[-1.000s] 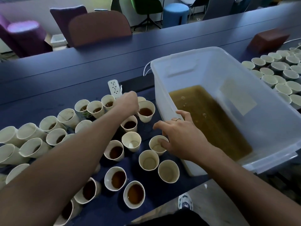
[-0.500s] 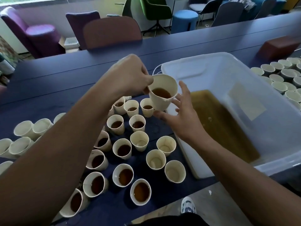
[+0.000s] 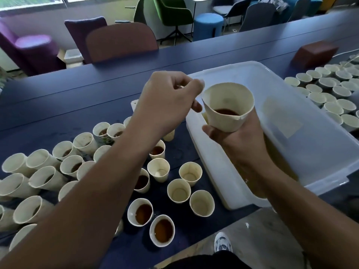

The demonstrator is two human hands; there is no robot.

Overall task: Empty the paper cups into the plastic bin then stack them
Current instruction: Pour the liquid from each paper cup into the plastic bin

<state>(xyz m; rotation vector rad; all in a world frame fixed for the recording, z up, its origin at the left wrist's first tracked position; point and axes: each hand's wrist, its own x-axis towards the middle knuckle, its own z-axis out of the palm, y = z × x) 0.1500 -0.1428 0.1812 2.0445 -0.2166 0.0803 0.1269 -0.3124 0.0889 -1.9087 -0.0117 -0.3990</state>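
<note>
The right hand (image 3: 232,138) grips a paper cup (image 3: 228,107) from below, fingers curled round its lower wall, and holds it above the near left wall of the plastic bin (image 3: 310,152). The cup is tilted with its mouth toward the camera, and a little brown liquid lies pooled inside it. The left hand (image 3: 167,101) hangs just beside the cup's rim with its fingers loosely curled and nothing in them, apart from the cup. The translucent bin stands on the dark blue table (image 3: 97,90) toward its right side, and brown liquid (image 3: 279,162) covers the bin's floor. Left of the bin, near the table's front edge, stands a crowd of cups: three empty ones (image 3: 178,191) closest to the bin, several still holding brown liquid (image 3: 162,231) at the front, and others leaning or lying over toward the left edge (image 3: 46,179). Beyond the bin, at the table's right edge, a cluster of empty cups (image 3: 330,94) stands upright beside a reddish-brown block (image 3: 314,54).
</note>
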